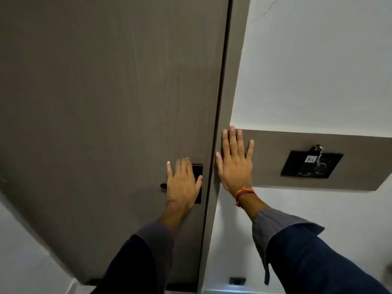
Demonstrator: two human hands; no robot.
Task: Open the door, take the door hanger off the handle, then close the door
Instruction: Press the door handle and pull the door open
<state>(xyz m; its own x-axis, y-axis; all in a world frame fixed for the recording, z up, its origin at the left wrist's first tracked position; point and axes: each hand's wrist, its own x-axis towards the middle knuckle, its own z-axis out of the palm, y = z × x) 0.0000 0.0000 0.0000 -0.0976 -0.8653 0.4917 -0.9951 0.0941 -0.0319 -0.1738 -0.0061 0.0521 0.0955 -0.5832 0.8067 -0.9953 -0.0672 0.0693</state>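
A grey-brown wooden door (pixel 110 102) fills the left and centre of the frame, shut against its frame (pixel 228 81), with only a thin dark seam between the two running from the top centre down to the bottom centre. The left hand (pixel 182 183) lies flat on the door at centre frame, fingers spread wide and pointing up, holding nothing. It covers most of a dark lock plate (pixel 198 183) near the door's edge; a strip of the plate shows at the hand's right side. The tip of a dark handle (pixel 163 186) sticks out just to the left of the hand, and the rest of it is hidden under the palm. No door hanger can be made out; whether one hangs on the hidden part of the handle cannot be told.

The right hand (pixel 234 164) rests flat, just right of the seam, across the door frame and the left end of a grey-brown wall panel (pixel 360 164). Its fingers are spread wide and straight, gripping nothing. A red and yellow thread band (pixel 244 193) circles the wrist, above a grey cuff and dark blue sleeve (pixel 318 257).

On the panel at right of frame sits a dark rectangular wall holder (pixel 311 164). It holds something with a small white label and a shiny metal clip at its top; what this is stays unclear. White wall (pixel 318 60) lies above and below the panel.
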